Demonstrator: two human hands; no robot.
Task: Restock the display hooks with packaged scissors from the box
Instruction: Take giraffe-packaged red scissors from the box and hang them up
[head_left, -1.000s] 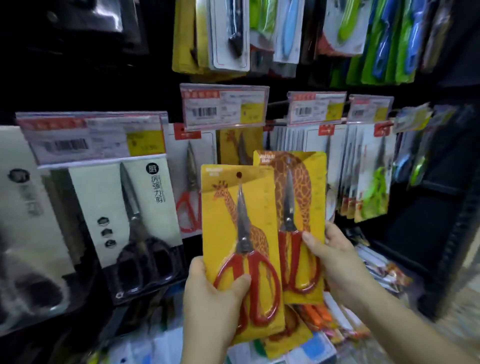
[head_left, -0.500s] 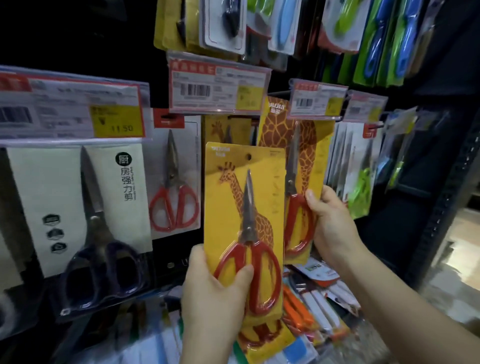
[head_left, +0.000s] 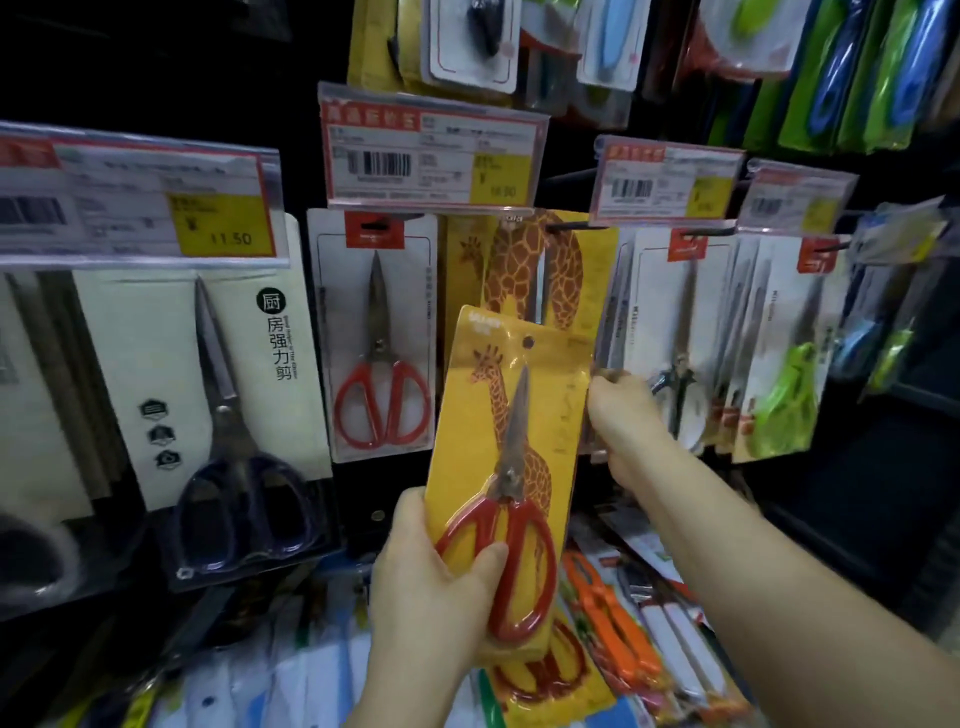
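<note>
At the far left of the display wall hangs a cream card with dark-handled kitchen scissors (head_left: 228, 415), under a wide price label (head_left: 140, 200) marked 11.50 in a yellow box. Next to the right, a white card holds red-handled scissors (head_left: 379, 358), and above it sits a second price label (head_left: 431, 150) with a barcode. The left hand (head_left: 431, 587) rises from the bottom edge of the view and grips the lower end of a yellow giraffe-printed pack of red-handled scissors (head_left: 511, 467), thumb curled across the front over the red handles, fingers behind the card; the pack stands nearly upright, tilted a little to the right, with its punched hole free at the top. Behind and above it, a second giraffe pack (head_left: 540, 270) hangs against the wall with a dark display hook (head_left: 576, 227) passing through its top. Just beside the held pack's right edge, the right hand (head_left: 634, 431) reaches toward the wall with fingers curled at the lower edge of that hung pack; what exactly they pinch I cannot tell, since the front pack hides the contact. Further right hang white-carded scissors (head_left: 680, 353) and a pack with green handles (head_left: 789, 400), under smaller price labels. Along the bottom lie orange-handled packs (head_left: 618, 623), loose and overlapping.
</note>
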